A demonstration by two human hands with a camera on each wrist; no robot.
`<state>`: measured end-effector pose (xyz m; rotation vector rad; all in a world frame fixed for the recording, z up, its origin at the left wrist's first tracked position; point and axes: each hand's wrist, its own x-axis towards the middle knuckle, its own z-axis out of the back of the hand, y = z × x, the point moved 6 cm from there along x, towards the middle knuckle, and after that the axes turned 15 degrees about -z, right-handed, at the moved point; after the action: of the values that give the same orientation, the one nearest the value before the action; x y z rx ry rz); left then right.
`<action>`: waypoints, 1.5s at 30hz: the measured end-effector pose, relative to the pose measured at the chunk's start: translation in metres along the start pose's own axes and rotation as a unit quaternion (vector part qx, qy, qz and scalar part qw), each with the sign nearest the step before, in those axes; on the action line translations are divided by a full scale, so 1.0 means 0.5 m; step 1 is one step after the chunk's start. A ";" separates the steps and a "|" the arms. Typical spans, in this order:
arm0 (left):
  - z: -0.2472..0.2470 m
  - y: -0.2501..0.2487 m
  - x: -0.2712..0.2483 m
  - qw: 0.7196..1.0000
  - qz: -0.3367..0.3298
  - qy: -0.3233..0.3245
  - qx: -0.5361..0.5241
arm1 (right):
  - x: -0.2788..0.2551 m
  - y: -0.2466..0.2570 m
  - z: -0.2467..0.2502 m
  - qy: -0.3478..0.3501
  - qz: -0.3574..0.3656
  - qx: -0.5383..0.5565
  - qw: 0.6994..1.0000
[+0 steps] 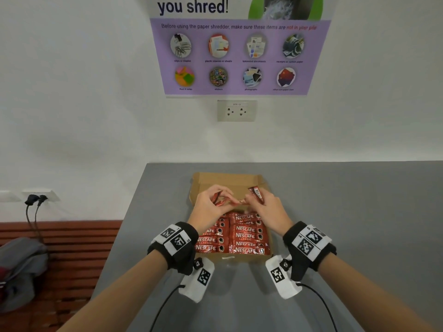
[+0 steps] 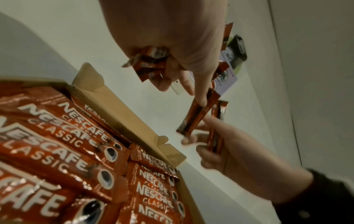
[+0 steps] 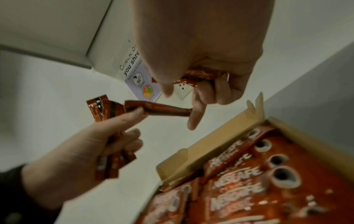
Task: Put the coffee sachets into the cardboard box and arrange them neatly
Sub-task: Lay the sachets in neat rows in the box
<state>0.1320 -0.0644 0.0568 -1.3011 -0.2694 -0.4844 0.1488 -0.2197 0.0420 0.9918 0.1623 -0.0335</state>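
An open cardboard box (image 1: 227, 179) lies on the grey table, its near half packed with two columns of red Nescafe sachets (image 1: 244, 234). Both hands hover over the box's far half. My left hand (image 1: 213, 203) grips a small bunch of sachets (image 2: 151, 63). My right hand (image 1: 263, 204) grips a few more sachets (image 1: 256, 194), which stick up past its fingers. One single sachet (image 3: 164, 109) spans the gap between the hands, with the left thumb and a right finger each on one end. The rows of sachets (image 2: 63, 136) lie flat, labels up.
The table's (image 1: 359, 212) left edge runs diagonally close to the box. A wooden bench with a grey bag (image 1: 21, 267) sits lower left. The wall behind carries a socket (image 1: 236, 110), a poster (image 1: 239, 56) and plugged cables (image 1: 36, 200).
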 end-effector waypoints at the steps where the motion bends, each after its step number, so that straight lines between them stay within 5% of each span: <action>1: -0.004 -0.002 -0.001 1.000 -0.003 0.013 0.006 | -0.001 0.007 0.000 -0.006 0.004 -0.001 1.000; 11: 0.004 -0.010 -0.011 0.998 -0.052 0.013 0.034 | 0.004 0.008 -0.003 0.018 -0.043 -0.021 0.999; 15: 0.002 -0.007 -0.014 0.998 -0.043 0.040 0.032 | -0.010 0.017 -0.018 0.106 -0.068 0.073 0.989; 21: 0.001 0.011 -0.015 0.999 -0.010 0.031 0.039 | -0.016 0.036 0.000 0.075 -0.012 0.152 0.986; 28: -0.023 0.027 -0.019 0.987 0.012 0.145 0.070 | 0.002 0.015 -0.006 0.046 -0.002 0.098 0.994; 34: 0.032 0.011 0.007 0.996 -0.006 -0.030 0.081 | 0.007 0.013 -0.008 0.072 0.023 -0.057 0.995; 40: -0.012 0.006 0.027 0.978 0.009 0.085 0.191 | 0.012 0.015 -0.027 0.076 0.101 -0.206 0.970; 45: 0.013 0.030 0.024 0.982 0.074 -0.038 0.170 | 0.013 -0.018 -0.009 0.105 0.013 -0.107 0.989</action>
<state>0.1501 -0.0575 0.0509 -0.9966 -0.3022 -0.2498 0.1536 -0.2207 0.0311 0.7805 0.3398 0.1103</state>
